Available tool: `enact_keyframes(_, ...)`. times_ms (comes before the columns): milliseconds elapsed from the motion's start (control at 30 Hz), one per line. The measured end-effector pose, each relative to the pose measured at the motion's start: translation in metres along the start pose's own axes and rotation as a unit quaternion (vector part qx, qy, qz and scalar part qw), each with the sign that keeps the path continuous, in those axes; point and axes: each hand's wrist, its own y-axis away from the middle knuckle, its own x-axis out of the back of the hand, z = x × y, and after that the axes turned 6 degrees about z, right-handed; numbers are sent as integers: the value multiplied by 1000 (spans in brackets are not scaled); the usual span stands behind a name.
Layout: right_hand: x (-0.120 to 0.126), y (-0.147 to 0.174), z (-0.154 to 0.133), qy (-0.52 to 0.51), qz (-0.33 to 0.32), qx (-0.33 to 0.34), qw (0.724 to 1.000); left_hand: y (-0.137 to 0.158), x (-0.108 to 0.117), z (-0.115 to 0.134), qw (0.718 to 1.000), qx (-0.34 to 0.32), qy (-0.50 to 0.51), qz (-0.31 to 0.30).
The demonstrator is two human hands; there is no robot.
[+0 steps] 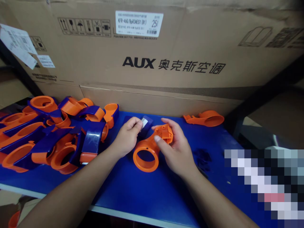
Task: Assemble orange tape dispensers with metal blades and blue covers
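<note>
Both of my hands are close together over the middle of the blue table (133,193). My left hand (128,136) pinches a small, flat, silvery metal blade (143,123) between thumb and fingers. Around the handle end of an orange plastic tape dispenser body (163,134) my right hand (177,145) is closed, thumb on top. The dispenser's round ring (146,158) points down toward me. Just behind the blade lies a dark blue plastic piece (148,122), partly hidden by my left hand.
Several orange and blue tape dispensers (92,139) are heaped on the left. Another orange dispenser body (210,118) lies at the back right. Small dark pieces (203,158) lie right of my right hand. A large cardboard box (95,63) stands behind the table.
</note>
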Motion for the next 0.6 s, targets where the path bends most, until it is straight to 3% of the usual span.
enact_keyframes(67, 1, 0, -2, 18, -19, 14, 1000, 1, 4, 8, 999, -31, 21, -37)
enact_keyframes(167, 2, 1, -3, 51, -36, 47, 997, 5, 5, 18, 992, -11, 88, -88)
enact_keyframes(367, 3, 4, -6, 85, -37, 121, 988, 12, 3, 25, 973, 61, 197, -102)
enact_keyframes(600, 6, 0, -6, 118, -11, 158, 980, 13, 3, 26, 972, 72, 192, -114)
